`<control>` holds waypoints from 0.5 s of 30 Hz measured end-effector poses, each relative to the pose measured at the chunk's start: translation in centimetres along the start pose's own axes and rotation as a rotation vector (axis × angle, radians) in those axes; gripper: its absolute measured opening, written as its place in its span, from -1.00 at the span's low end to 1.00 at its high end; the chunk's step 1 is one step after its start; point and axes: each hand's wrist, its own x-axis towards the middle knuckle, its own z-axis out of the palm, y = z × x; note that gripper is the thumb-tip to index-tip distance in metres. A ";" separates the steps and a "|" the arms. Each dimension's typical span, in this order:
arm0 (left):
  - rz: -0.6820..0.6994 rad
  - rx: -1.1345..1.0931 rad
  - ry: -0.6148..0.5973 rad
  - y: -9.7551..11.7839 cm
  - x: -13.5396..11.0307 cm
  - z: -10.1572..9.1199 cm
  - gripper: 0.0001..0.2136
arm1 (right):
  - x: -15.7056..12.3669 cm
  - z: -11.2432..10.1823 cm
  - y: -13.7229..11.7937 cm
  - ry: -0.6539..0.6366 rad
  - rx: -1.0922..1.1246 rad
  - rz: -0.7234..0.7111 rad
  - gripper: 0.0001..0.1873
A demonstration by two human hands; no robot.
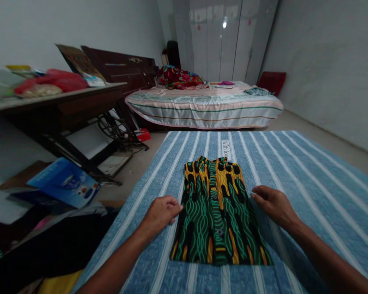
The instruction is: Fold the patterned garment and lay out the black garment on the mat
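Left hand [163, 210] curls at the left edge of a folded, patterned button-front shirt [199, 214]; whether it pinches fabric, I cannot tell. Right hand [274, 204], fingers loosely parted and seemingly empty, is just beside the opposite edge. Between them the shirt lies face up on blue-and-white striped cloth [297, 175]. Light, even pressure from both sides should best keep its placket [213, 179] straight.
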 end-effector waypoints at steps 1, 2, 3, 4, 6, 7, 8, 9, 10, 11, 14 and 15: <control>-0.026 -0.034 -0.023 0.0 -1.2 0.2 -0.78 | -1.2 -0.1 0.0 -0.054 0.025 0.041 -0.68; -0.046 -0.060 -0.037 -0.1 -2.3 0.4 -0.77 | -2.3 -0.1 0.0 -0.108 0.039 0.081 -0.69; -0.061 -0.077 -0.044 -0.1 -3.1 0.6 -0.76 | -3.2 -0.2 -0.1 -0.162 0.046 0.120 -0.69; -0.071 -0.086 -0.044 -0.1 -3.8 0.8 -0.76 | -4.0 -0.1 -0.3 -0.216 0.047 0.161 -0.70; -0.082 -0.088 -0.032 -0.3 -4.7 1.1 -0.76 | -5.3 0.0 -0.8 -0.326 0.048 0.244 -0.70; -0.079 -0.083 -0.022 -0.4 -5.0 1.3 -0.76 | -5.8 0.0 -1.1 -0.373 0.054 0.282 -0.70; -0.077 -0.075 -0.011 -0.6 -5.3 1.5 -0.76 | -6.3 0.1 -1.4 -0.409 0.064 0.314 -0.69; -0.076 -0.067 -0.008 -0.8 -5.5 1.6 -0.75 | -6.8 0.2 -1.7 -0.430 0.077 0.338 -0.69; -0.076 -0.061 -0.012 -1.0 -5.8 1.7 -0.74 | -7.2 0.2 -2.0 -0.440 0.098 0.356 -0.68; -0.078 -0.055 -0.019 -1.1 -6.0 1.9 -0.74 | -7.6 0.3 -2.2 -0.443 0.125 0.369 -0.68; -0.075 -0.061 -0.044 -1.5 -6.6 2.2 -0.71 | -8.4 0.3 -2.5 -0.435 0.212 0.398 -0.69; -0.069 -0.067 -0.046 -1.5 -6.7 2.3 -0.70 | -8.6 0.3 -2.6 -0.430 0.235 0.404 -0.70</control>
